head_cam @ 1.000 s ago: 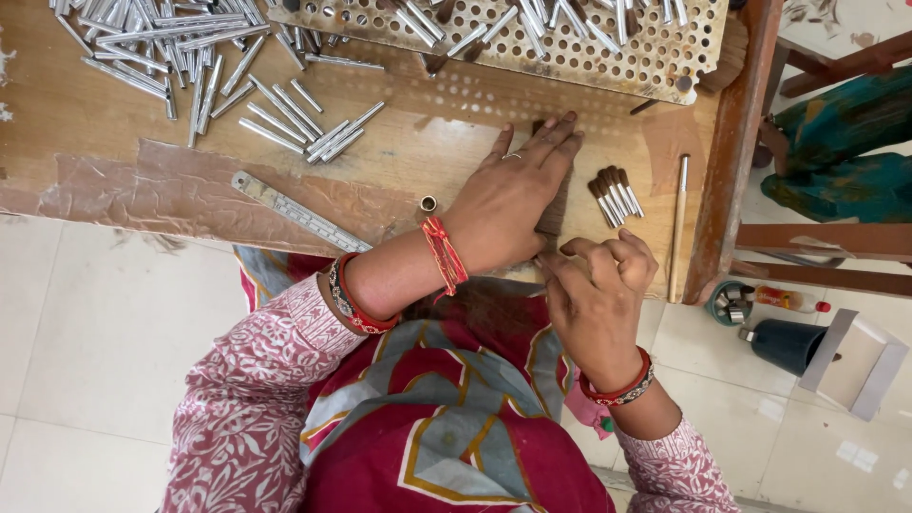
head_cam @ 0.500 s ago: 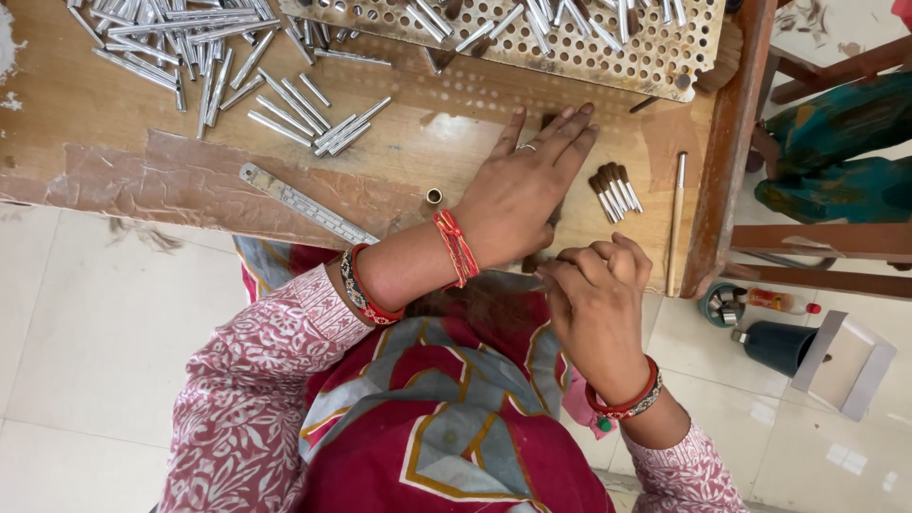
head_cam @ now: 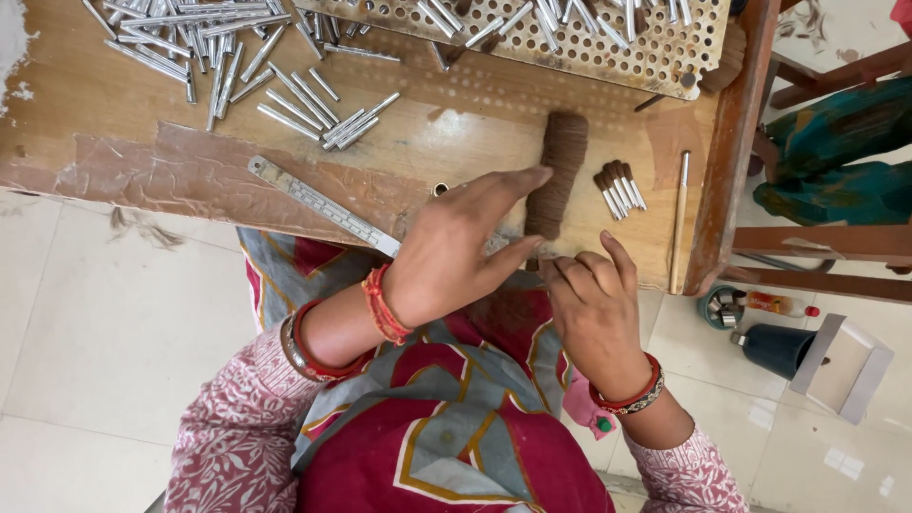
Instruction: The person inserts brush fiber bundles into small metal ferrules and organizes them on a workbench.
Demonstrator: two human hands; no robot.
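Observation:
A dark brown bundle of hair [head_cam: 562, 166] lies upright on the wooden table [head_cam: 123, 104]. My left hand [head_cam: 456, 252] is spread beside it, the index fingertip touching the bundle's left side and the thumb near its lower end. My right hand [head_cam: 594, 309] sits just below the bundle with its fingers curled at the table's front edge. Whether they pinch any hair is hidden. Both wrists wear red bangles.
Several small tufted metal ferrules [head_cam: 619, 188] and a thin wooden stick [head_cam: 678, 220] lie right of the bundle. A steel ruler [head_cam: 323, 206], loose metal tubes [head_cam: 285, 85] and a perforated board [head_cam: 570, 43] lie left and behind. A dark pot [head_cam: 774, 347] stands on the floor; a person's green clothing [head_cam: 836, 142] shows at right.
My left hand, which lay flat over the bundle, has drawn back to the left and uncovered it. My right hand stays curled at the table's edge.

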